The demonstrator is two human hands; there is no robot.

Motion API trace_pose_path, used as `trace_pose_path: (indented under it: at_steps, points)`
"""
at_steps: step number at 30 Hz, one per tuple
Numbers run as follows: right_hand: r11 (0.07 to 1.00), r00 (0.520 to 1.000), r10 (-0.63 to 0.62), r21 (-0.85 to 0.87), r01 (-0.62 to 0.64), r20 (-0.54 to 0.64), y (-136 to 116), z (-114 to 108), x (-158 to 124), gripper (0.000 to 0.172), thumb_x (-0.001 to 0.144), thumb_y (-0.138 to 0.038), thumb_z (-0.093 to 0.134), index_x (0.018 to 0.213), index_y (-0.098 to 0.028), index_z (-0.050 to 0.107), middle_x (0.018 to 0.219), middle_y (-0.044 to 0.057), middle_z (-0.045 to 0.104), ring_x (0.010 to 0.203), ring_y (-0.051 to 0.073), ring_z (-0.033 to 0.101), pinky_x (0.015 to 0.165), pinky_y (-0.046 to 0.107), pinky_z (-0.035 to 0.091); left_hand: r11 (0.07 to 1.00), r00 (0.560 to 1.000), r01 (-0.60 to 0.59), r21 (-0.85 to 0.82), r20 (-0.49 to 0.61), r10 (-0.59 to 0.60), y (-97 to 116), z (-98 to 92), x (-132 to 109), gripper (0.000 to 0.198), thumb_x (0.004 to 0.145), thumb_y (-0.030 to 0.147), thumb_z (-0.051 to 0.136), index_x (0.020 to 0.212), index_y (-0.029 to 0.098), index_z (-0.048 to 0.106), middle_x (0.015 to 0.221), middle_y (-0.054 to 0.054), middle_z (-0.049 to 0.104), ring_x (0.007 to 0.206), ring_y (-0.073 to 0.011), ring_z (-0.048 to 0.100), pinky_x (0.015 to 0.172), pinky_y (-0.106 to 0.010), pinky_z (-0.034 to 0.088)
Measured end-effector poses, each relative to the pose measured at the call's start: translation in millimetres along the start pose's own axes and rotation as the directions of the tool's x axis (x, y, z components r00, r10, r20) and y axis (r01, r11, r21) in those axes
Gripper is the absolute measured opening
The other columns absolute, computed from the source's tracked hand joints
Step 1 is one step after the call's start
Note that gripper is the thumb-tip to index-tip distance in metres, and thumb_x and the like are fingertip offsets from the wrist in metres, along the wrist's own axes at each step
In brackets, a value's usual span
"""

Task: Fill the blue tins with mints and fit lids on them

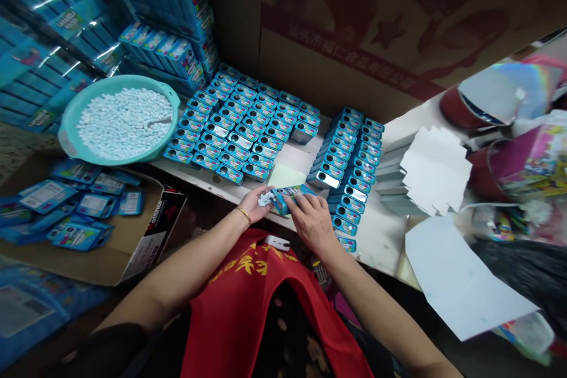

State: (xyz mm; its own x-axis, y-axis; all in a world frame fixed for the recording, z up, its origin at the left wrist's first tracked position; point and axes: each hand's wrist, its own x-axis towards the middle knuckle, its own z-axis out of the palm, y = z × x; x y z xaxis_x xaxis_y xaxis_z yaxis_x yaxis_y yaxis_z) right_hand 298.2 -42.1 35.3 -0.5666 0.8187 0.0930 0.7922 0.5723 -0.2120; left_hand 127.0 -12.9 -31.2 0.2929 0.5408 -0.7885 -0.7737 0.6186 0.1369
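While left hand [257, 201] cups white pellets [266, 198] at the table's [381, 230] front edge, right hand [310, 220] fingers close on small blue box [290, 195]

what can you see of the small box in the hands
The box is a small, flat, oblong pack, blue-teal with colourful print, card or tin by its look. It lies tilted above the table edge, one end at the left hand, which cups white pellets, while the right hand lays fingers on its other half. Whether it is open cannot be told.
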Motion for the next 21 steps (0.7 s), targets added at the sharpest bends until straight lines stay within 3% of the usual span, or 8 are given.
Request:
trace_pose_path:
  at_steps: [5,8,10,12,16,18,21]
  points:
    - [0.998,0.998,0.059,0.038,-0.058,-0.032,4.7,3.3,-1.8,0.044,0.082,-0.021,0.043,0.126,-0.025,0.039,0.108,0.008,0.054,0.098,0.025,0.043,0.08,0.04,0.033,1.0,1.0,-0.002,-0.016,-0.031,0.001,-0.1,1.5,-0.3,0.02,0.081,0.018,0.044,0.07,0.008,0.058,0.061,-0.008,0.06,0.057,-0.0147,0.058,0.054,-0.026,0.049]
    - [0.977,0.991,0.115,0.188,-0.1,-0.07,10.1,8.7,-4.0,0.043,0.08,-0.019,0.045,0.122,-0.023,0.042,0.11,0.008,0.052,0.1,0.024,0.042,0.084,0.04,0.034,1.0,1.0,-0.006,-0.024,-0.017,0.006,1.4,-1.0,1.2,0.017,0.08,0.017,0.046,0.07,0.009,0.057,0.061,-0.007,0.06,0.057,-0.0143,0.058,0.055,-0.027,0.05]
    - [0.916,0.967,0.226,0.364,-0.172,-0.114,17.0,20.0,-3.5,0.038,0.077,-0.019,0.046,0.116,-0.021,0.045,0.105,0.008,0.053,0.098,0.022,0.045,0.084,0.038,0.037,0.999,1.0,-0.01,-0.04,-0.019,0.009,4.3,-5.4,1.0,0.016,0.08,0.016,0.046,0.071,0.009,0.057,0.062,-0.008,0.06,0.059,-0.0143,0.059,0.056,-0.026,0.05]
    - [0.797,0.922,0.366,0.554,-0.24,-0.127,26.1,38.9,-0.2,0.033,0.076,-0.02,0.047,0.109,-0.02,0.047,0.099,0.006,0.053,0.092,0.02,0.048,0.081,0.036,0.041,0.998,0.999,-0.018,-0.056,-0.045,0.015,8.5,-12.0,-1.7,0.015,0.08,0.016,0.046,0.072,0.009,0.057,0.065,-0.009,0.06,0.063,-0.0148,0.06,0.056,-0.025,0.051]
    - [0.539,0.849,0.526,0.788,-0.298,-0.039,41.6,83.4,10.4,0.029,0.075,-0.026,0.048,0.103,-0.018,0.046,0.092,0.004,0.054,0.084,0.016,0.051,0.074,0.031,0.045,0.997,0.994,-0.048,-0.065,-0.102,0.041,14.6,-28.5,-14.4,0.013,0.08,0.015,0.047,0.075,0.009,0.057,0.069,-0.01,0.061,0.069,-0.0157,0.061,0.059,-0.025,0.052]
    - [0.485,0.834,0.552,0.816,-0.313,-0.009,46.1,97.2,12.1,0.031,0.074,-0.028,0.049,0.103,-0.017,0.046,0.093,0.005,0.054,0.085,0.016,0.052,0.074,0.032,0.045,0.996,0.993,-0.051,-0.07,-0.112,0.043,14.2,-36.9,-22.6,0.013,0.08,0.014,0.046,0.075,0.008,0.058,0.07,-0.011,0.061,0.069,-0.0158,0.061,0.062,-0.027,0.053]
    - [0.514,0.853,0.522,0.801,-0.306,-0.009,50.1,97.5,2.7,0.042,0.074,-0.029,0.052,0.113,-0.018,0.041,0.105,0.008,0.053,0.094,0.017,0.051,0.081,0.035,0.043,0.995,0.99,-0.049,-0.09,-0.139,0.036,10.6,-48.2,-34.8,0.013,0.08,0.013,0.046,0.075,0.008,0.058,0.071,-0.011,0.062,0.071,-0.0161,0.062,0.066,-0.028,0.053]
